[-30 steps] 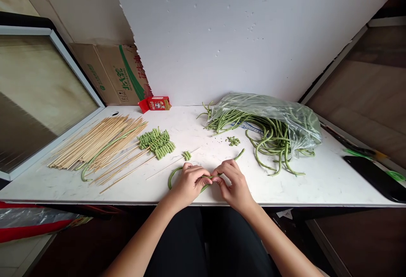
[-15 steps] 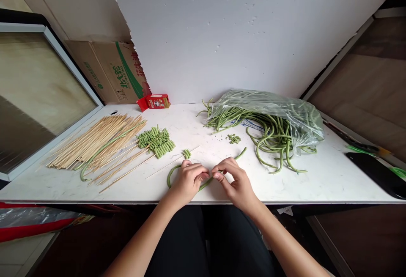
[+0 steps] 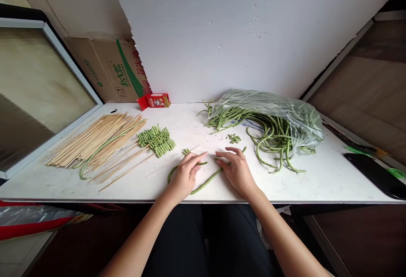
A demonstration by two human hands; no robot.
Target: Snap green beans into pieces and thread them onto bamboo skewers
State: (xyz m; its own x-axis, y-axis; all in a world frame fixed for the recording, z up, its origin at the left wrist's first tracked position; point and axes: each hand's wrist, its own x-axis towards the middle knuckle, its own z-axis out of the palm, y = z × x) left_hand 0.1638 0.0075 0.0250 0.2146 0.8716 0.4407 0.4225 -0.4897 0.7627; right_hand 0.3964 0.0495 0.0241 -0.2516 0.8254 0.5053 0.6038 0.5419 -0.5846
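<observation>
A long green bean lies curved on the white tabletop beneath both hands. My left hand rests over its looped part, index finger stretched out and thumb apart; one bean end pokes out past the fingers. Over the other stretch of bean is my right hand, fingers spread and bent, fingertips at or near the bean. Just behind my left hand a few short bean pieces sit beside a thin bare skewer. Farther left, skewers threaded with rows of cut bean pieces lie together.
Many bamboo skewers are spread at the left, a long bean across them. A plastic bag spills long beans at the right. Between lie small bean scraps. A red box stands at the back, a black phone far right.
My hands have moved slightly apart and their pinching fingers have opened. The bean between them now lies on the table, with one end showing beside my left fingers.
</observation>
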